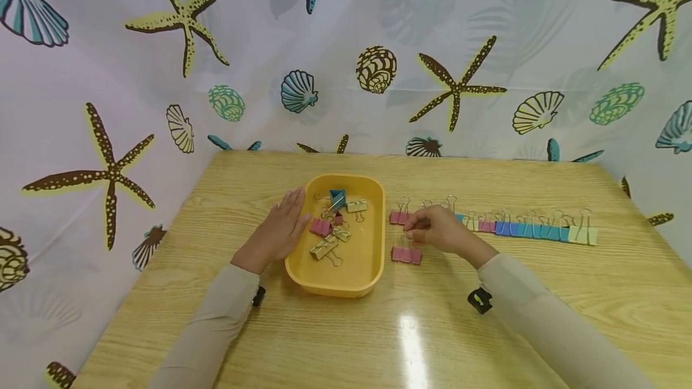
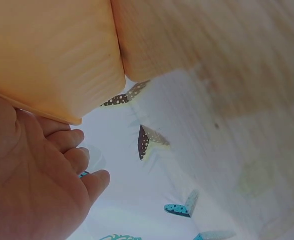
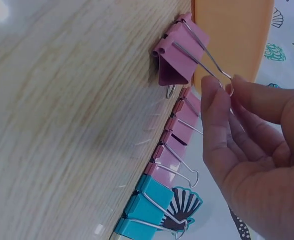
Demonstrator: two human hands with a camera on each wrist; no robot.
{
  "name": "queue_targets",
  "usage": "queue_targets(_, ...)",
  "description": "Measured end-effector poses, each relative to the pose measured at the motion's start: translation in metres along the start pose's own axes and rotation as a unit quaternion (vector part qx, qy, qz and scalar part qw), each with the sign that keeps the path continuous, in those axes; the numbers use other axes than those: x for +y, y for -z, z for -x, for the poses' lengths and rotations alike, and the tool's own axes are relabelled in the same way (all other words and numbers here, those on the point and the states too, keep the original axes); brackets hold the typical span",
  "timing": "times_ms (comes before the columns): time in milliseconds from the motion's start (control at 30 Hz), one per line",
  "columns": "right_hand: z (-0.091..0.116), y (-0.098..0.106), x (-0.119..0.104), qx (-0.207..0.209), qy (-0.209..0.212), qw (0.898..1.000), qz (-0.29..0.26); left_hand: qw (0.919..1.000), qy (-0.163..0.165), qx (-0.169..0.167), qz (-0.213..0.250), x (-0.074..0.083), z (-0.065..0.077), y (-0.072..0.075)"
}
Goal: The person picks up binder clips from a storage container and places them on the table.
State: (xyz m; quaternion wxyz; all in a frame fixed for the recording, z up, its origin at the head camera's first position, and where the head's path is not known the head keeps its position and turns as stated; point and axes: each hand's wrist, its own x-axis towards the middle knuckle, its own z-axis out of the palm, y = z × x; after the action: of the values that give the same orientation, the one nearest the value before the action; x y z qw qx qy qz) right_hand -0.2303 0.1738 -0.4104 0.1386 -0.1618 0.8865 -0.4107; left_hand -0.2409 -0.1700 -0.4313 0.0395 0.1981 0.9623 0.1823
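Observation:
My right hand pinches the wire handle of a pink binder clip between thumb and forefinger, to the right of a yellow plastic tray. In the right wrist view the same pink binder clip hangs tilted from the fingertips, its folded body towards the tabletop. My left hand lies along the tray's left side with fingers extended, touching the rim. Inside the tray are several loose binder clips: a teal clip, a pink clip and gold ones, including a gold clip.
A row of binder clips stands side by side to the right of the tray, from a pink clip past a purple-blue clip to a cream clip. My right hand hides part of it. Behind the wooden table hangs a seashell-print cloth.

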Motion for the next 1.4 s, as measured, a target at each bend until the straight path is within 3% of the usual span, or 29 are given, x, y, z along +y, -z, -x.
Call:
queue_targets(200, 0.003, 0.002, -0.003, -0.009, 0.001, 1.000, 0.000, 1.0000, -0.002, -0.001, -0.002, -0.001, 0.001, -0.001)
queue_targets(467, 0.007, 0.007, -0.021, 0.025, 0.028, 0.995, 0.089, 0.9999, -0.006, 0.009, 0.000, -0.003, 0.001, -0.002)
queue_targets(667, 0.006, 0.008, -0.047, 0.051, 0.072, 0.988, 0.130, 1.0000, -0.001, 0.008, -0.001, -0.004, 0.001, -0.002)
queue_targets(800, 0.005, 0.008, -0.074, 0.036, 0.119, 0.982, 0.142, 1.0000, 0.001, 0.006, -0.001, -0.005, 0.001, -0.002)
queue_targets(900, 0.002, 0.005, -0.095, 0.009, 0.164, 0.971, 0.172, 1.0000, -0.001, 0.006, -0.003, -0.006, 0.001, -0.002)
queue_targets(1033, -0.008, -0.005, -0.120, -0.040, 0.235, 0.940, 0.245, 1.0000, -0.005, 0.005, -0.003, -0.005, 0.000, 0.000)
queue_targets(1167, -0.022, -0.022, -0.137, -0.102, 0.284, 0.895, 0.328, 0.9999, -0.012, 0.005, 0.003, -0.003, 0.001, 0.002)
queue_targets(1233, -0.028, -0.033, -0.142, -0.132, 0.291, 0.865, 0.387, 0.9998, -0.015, 0.004, 0.007, -0.003, 0.001, 0.002)
queue_targets(1400, -0.035, -0.058, -0.147, -0.182, 0.302, 0.768, 0.534, 0.9997, -0.021, 0.002, 0.010, -0.001, 0.001, 0.002)
